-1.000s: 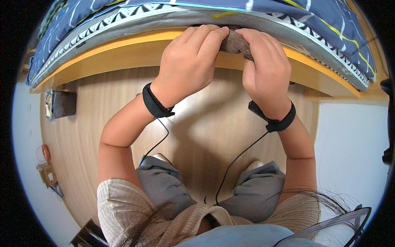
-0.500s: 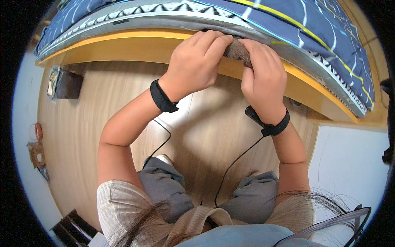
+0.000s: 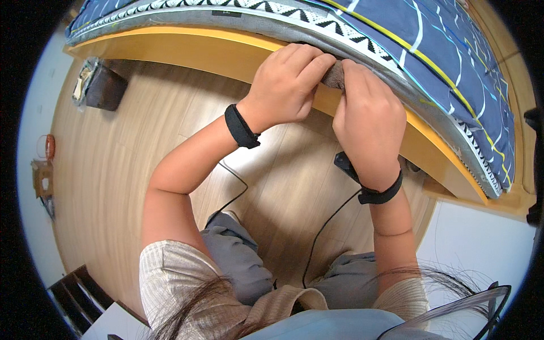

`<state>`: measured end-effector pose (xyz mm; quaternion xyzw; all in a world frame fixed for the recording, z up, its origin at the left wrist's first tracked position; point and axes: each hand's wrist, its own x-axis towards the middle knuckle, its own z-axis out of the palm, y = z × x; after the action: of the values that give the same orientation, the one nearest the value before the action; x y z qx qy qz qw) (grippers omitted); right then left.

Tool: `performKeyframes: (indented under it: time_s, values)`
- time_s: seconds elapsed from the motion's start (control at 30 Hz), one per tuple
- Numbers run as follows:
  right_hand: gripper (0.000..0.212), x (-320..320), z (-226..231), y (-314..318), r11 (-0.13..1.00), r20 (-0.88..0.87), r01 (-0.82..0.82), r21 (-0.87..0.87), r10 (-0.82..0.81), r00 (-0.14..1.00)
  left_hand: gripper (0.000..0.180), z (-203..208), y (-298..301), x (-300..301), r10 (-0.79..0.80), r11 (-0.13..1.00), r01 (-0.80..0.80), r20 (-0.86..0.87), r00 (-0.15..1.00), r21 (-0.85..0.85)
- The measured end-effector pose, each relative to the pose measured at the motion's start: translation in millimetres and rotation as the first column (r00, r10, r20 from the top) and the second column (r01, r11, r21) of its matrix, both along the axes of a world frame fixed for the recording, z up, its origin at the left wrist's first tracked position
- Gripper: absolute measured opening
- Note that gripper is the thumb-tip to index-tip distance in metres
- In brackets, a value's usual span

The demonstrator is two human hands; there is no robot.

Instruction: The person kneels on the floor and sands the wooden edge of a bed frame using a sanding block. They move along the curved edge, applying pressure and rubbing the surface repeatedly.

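At the edge of a bed, a fuzzy grey-brown piece of cloth [image 3: 334,77] shows in the narrow gap between my hands. My left hand [image 3: 288,85] is closed on its left end, fingers curled over the top of the yellow wooden bed board [image 3: 212,55]. Closed on the other end is my right hand [image 3: 371,122], its fingertips pointing toward the grey mattress side [image 3: 187,18]. Both hands hide most of the cloth, so its full shape cannot be seen. Each wrist wears a black strap with a thin cable.
Blue patterned bedding [image 3: 436,39] lies over the mattress. A dark waste bin [image 3: 106,89] with a plastic liner stands on the wood floor [image 3: 107,170] at left. A black cable [image 3: 324,226] hangs from the right wrist. A dark open-topped box [image 3: 85,297] sits lower left.
My view has turned, so the bed edge now slants down to the right. Both hands have drawn closer together, and less of the cloth shows between them.
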<state>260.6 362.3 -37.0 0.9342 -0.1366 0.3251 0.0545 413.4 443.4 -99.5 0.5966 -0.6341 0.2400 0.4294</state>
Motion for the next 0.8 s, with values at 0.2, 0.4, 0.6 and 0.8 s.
performKeyframes:
  time_s: [0.2,0.4,0.6,0.8]
  values:
    - [0.038,21.1,-10.8,14.7,0.996,0.012,-0.011,0.083,0.010,1.000,0.042,-7.1,12.4,20.7,0.114,0.991,-0.111,0.037,0.993,-0.073]
    - [0.026,48.2,-33.5,11.2,0.987,0.216,-0.147,-0.061,0.156,0.964,0.048,-11.8,24.5,44.8,0.133,0.988,-0.126,0.079,0.988,-0.086]
    - [0.046,43.0,-33.1,7.8,0.970,0.182,-0.212,0.121,0.189,0.965,0.044,-12.4,30.4,49.1,0.149,0.989,-0.148,0.032,0.988,-0.028]
    - [0.050,50.5,-34.3,16.1,0.944,0.228,-0.287,0.160,0.248,0.942,0.044,-16.4,32.0,60.0,0.153,0.986,-0.149,0.060,0.986,-0.070]
